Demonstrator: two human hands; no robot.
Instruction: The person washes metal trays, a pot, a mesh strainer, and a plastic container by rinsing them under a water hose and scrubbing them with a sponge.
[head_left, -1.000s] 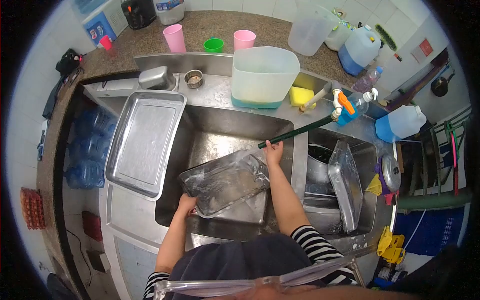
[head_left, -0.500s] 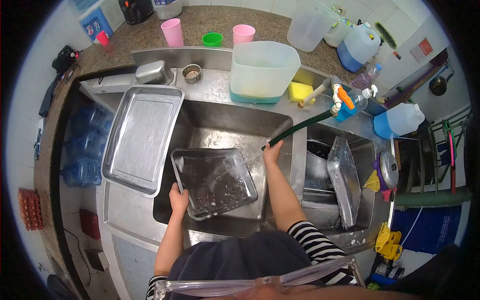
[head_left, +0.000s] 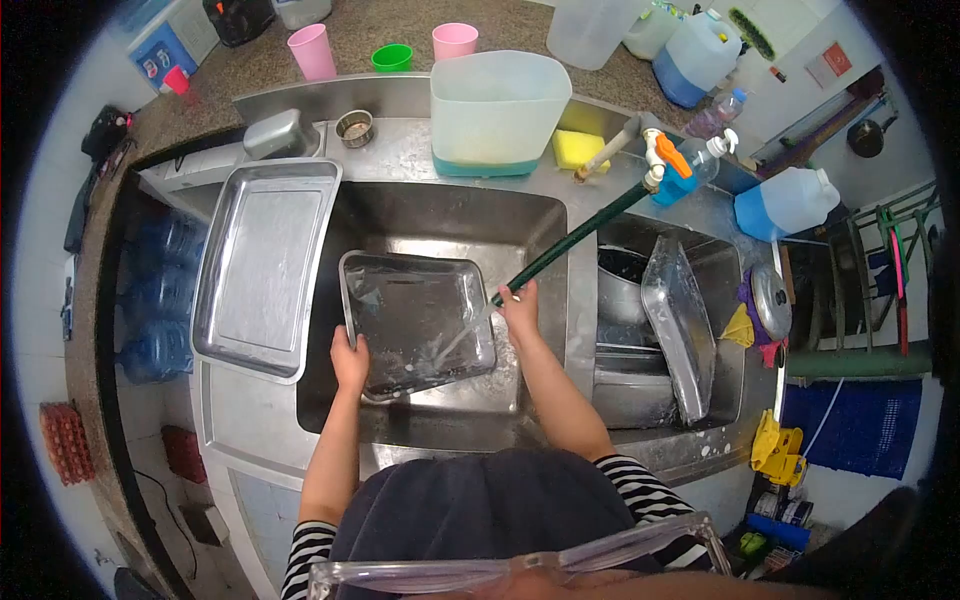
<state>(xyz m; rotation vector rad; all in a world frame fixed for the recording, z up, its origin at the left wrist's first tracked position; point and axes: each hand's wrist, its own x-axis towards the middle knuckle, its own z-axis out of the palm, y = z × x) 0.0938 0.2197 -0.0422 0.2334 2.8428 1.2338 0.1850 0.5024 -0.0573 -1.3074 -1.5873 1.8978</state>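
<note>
A rectangular metal baking pan (head_left: 420, 310) is tilted inside the left sink basin (head_left: 540, 215), with foam and water on its surface. My left hand (head_left: 349, 362) is closed on the pan's lower left rim. In my right hand (head_left: 519, 308) is the end of a dark green hose (head_left: 575, 245), which runs down from a tap with an orange handle (head_left: 672, 158). A stream of water leaves the hose and strikes the pan near its lower middle.
A large metal tray (head_left: 265, 270) lies on the left drainboard. The right basin holds pots and a soapy pan (head_left: 678, 325). Behind the sink stand a plastic tub (head_left: 500, 110) with green liquid, a yellow sponge (head_left: 578, 150) and a blue-liquid jug (head_left: 787, 204).
My right hand has brought the hose end leftward, and its water now hits the pan as a clear stream. The pan sits higher in view; the whole camera view has shifted slightly.
</note>
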